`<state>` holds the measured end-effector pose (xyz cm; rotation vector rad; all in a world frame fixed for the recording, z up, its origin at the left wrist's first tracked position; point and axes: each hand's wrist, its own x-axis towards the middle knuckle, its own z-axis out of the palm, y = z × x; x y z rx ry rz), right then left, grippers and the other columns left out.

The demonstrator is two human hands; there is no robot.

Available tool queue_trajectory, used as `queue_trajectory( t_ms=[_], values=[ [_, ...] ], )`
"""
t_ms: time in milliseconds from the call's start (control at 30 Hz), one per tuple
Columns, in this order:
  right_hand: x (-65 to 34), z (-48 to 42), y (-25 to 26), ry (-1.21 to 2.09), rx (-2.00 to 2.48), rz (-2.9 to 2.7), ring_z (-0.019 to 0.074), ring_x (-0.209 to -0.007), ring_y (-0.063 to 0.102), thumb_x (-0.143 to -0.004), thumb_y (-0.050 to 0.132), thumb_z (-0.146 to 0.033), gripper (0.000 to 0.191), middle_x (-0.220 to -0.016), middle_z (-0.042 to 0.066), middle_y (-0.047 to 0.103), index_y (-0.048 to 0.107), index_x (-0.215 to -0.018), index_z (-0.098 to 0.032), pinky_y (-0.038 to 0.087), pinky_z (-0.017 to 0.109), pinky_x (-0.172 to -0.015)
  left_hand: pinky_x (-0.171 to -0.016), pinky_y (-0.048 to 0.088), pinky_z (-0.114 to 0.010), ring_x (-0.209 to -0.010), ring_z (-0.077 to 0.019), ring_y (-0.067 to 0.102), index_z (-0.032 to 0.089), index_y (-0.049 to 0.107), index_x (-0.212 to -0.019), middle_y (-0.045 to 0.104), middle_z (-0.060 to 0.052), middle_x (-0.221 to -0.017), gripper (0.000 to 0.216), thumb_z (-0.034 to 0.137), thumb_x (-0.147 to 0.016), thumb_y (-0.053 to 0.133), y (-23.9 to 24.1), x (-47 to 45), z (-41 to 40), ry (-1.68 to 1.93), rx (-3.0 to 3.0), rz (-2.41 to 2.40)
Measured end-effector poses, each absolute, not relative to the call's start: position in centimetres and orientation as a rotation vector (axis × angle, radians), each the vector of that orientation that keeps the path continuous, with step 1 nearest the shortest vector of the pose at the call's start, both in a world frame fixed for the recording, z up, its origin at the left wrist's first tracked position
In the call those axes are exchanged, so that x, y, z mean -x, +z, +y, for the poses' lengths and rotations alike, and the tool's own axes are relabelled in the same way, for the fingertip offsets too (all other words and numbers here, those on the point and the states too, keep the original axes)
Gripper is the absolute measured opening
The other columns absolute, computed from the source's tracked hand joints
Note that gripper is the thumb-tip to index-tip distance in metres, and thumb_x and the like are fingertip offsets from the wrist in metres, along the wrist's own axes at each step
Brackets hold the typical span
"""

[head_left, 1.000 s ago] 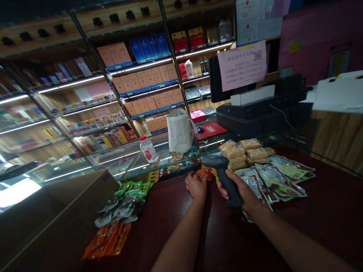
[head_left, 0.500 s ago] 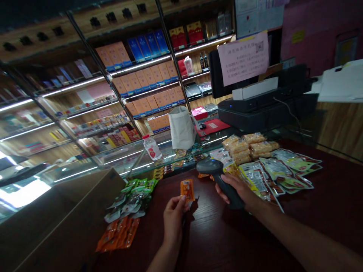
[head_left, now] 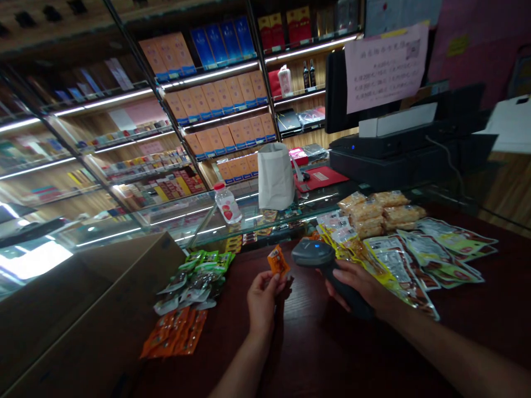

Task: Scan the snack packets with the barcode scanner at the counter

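Observation:
Pinched between the thumb and fingers of my left hand is a small orange snack packet, tilted above the dark tabletop. My right hand is wrapped round the handle of a black barcode scanner, whose head points left towards the packet, a short gap apart. More orange packets lie at the left, below a heap of green snack packets. Right of the scanner are yellow-edged packets, silver-backed pouches and a stack of wrapped tan snacks.
An open cardboard box stands along the left side. Behind the table, a glass counter carries a red-capped bottle, a white bag and a red folder. A till with a monitor stands at the back right.
My left hand has turned the orange packet, so it now leans and shows more of its side. The scanner has shifted slightly right and down in view. The camera view has moved somewhat.

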<state>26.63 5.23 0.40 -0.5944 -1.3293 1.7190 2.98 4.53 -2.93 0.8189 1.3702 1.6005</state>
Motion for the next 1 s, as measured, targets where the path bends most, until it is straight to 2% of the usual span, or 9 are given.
queue_trajectory(
  t_ms=[267,367,667,800,1000],
  values=[
    [-26.7,5.3,0.2,1.744,0.622,-1.359,0.0099,-0.042,0.052,-0.084,0.064,-0.053,0.041,-0.067,0.001,0.065,0.066,-0.103,-0.016,0.04,0.02,-0.037,-0.066,0.06,-0.031,-0.074,-0.0223,0.074,0.014,0.064,-0.084,0.075,-0.008,-0.08,0.026,0.029,-0.067,0.077,-2.8,-3.1,4.6,1.564,-0.853,1.374],
    [-26.8,5.3,0.2,1.744,0.63,-1.359,0.0101,-0.042,0.052,-0.085,0.063,-0.053,0.042,-0.068,0.001,0.066,0.066,-0.106,-0.016,0.04,0.02,-0.037,-0.069,0.059,-0.03,-0.075,-0.0218,0.074,0.013,0.065,-0.083,0.076,-0.008,-0.08,0.027,0.031,-0.067,0.076,-2.9,-3.0,4.6,1.563,-0.873,1.391],
    [-27.1,4.9,-0.1,1.787,0.61,-1.355,0.0118,-0.044,0.053,-0.083,0.067,-0.053,0.039,-0.069,0.002,0.066,0.066,-0.101,-0.018,0.041,0.022,-0.038,-0.068,0.058,-0.028,-0.07,-0.0179,0.073,0.014,0.063,-0.085,0.074,-0.005,-0.075,0.03,0.031,-0.068,0.081,-2.8,-3.3,4.3,1.627,-0.776,1.311],
    [-27.2,4.6,-0.2,1.752,0.602,-1.344,0.012,-0.045,0.053,-0.084,0.067,-0.049,0.035,-0.07,0.002,0.066,0.066,-0.102,-0.018,0.041,0.022,-0.039,-0.071,0.058,-0.026,-0.067,-0.014,0.071,0.015,0.061,-0.079,0.072,-0.003,-0.072,0.022,0.021,-0.071,0.08,-1.7,-2.6,2.8,1.629,-0.617,1.328],
    [-27.4,4.5,-0.1,1.745,0.583,-1.309,0.0121,-0.044,0.054,-0.083,0.068,-0.051,0.039,-0.068,0.003,0.067,0.067,-0.102,-0.017,0.04,0.022,-0.037,-0.067,0.061,-0.028,-0.067,-0.0177,0.073,0.012,0.062,-0.075,0.074,-0.012,-0.076,0.011,0.007,-0.077,0.071,0.1,1.6,-4.0,1.445,-0.451,1.413]
  ],
)
